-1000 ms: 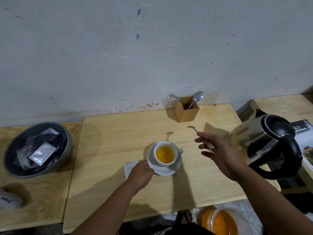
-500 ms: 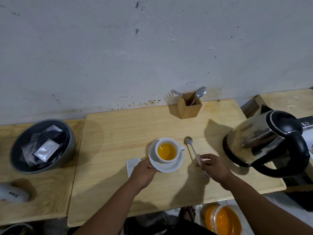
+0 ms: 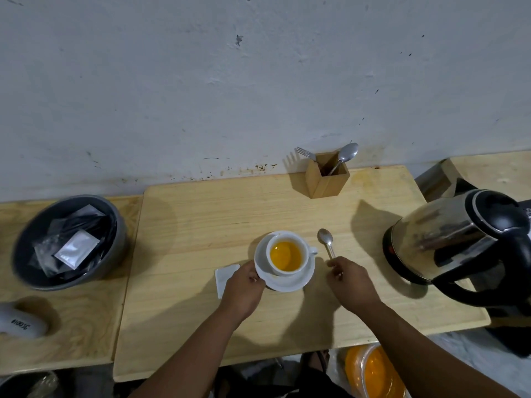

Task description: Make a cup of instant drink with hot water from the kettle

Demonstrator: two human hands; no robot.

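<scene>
A white cup point(image 3: 287, 255) full of orange drink stands on a white saucer point(image 3: 290, 280) in the middle of the wooden table point(image 3: 201, 225). My left hand point(image 3: 244, 285) grips the saucer's left rim. A metal spoon point(image 3: 327, 242) lies on the table just right of the cup, its bowl pointing away from me. My right hand point(image 3: 349, 280) holds the end of its handle. The steel kettle point(image 3: 454, 239) with a black lid and handle stands at the right edge of the table.
A torn white sachet point(image 3: 225, 275) lies under my left hand. A wooden holder point(image 3: 326, 179) with a fork and spoon stands by the wall. On the left, a grey bowl point(image 3: 69, 242) holds sachets. An orange-lidded container point(image 3: 373, 372) sits below the table.
My right hand came down from above the table and laid the spoon flat beside the cup. My left hand stayed on the saucer.
</scene>
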